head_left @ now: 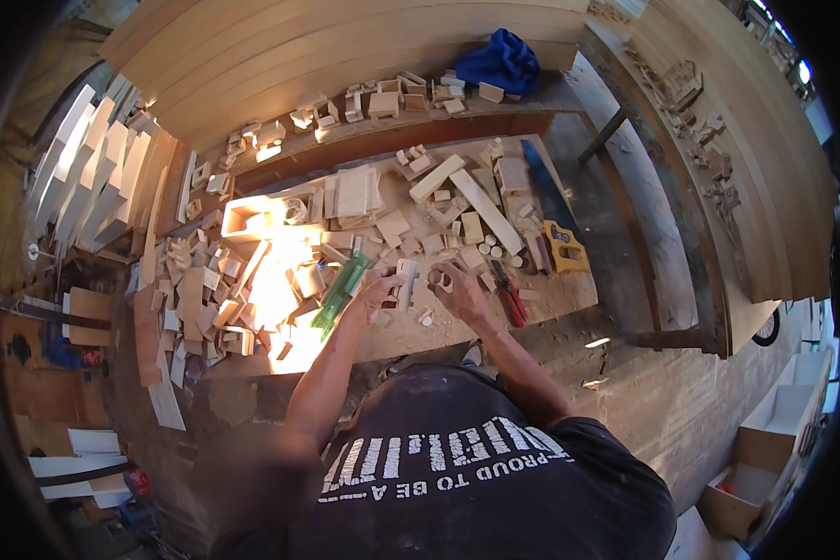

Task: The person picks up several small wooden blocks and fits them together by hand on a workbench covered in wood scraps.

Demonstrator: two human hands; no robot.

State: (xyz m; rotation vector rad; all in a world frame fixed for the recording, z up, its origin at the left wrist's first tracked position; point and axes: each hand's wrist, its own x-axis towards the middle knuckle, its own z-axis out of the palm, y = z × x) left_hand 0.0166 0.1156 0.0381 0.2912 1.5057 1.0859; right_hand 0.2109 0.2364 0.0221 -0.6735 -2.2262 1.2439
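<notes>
Over the near edge of the workbench, my left hand [373,289] is closed on a small pale wooden piece [405,282] with a notched outline, held at its left side. A short way to the right, my right hand [461,296] curls its fingers round a small wooden block [439,277], partly hidden by the fingers. The two pieces are apart. Beside my left hand lies a long green tool [343,287] whose kind I cannot make out. Red-handled pliers [511,297] rest just right of my right hand. Small white chips [427,318] lie between my wrists.
Wood offcuts [191,289] heap up at the bench's left, partly in bright sunlight. A handsaw [564,248] with a yellow handle lies at the right edge. Long wooden strips [481,205] cross the middle. Behind, a shelf [364,126] carries wooden pieces and a blue cloth [501,63].
</notes>
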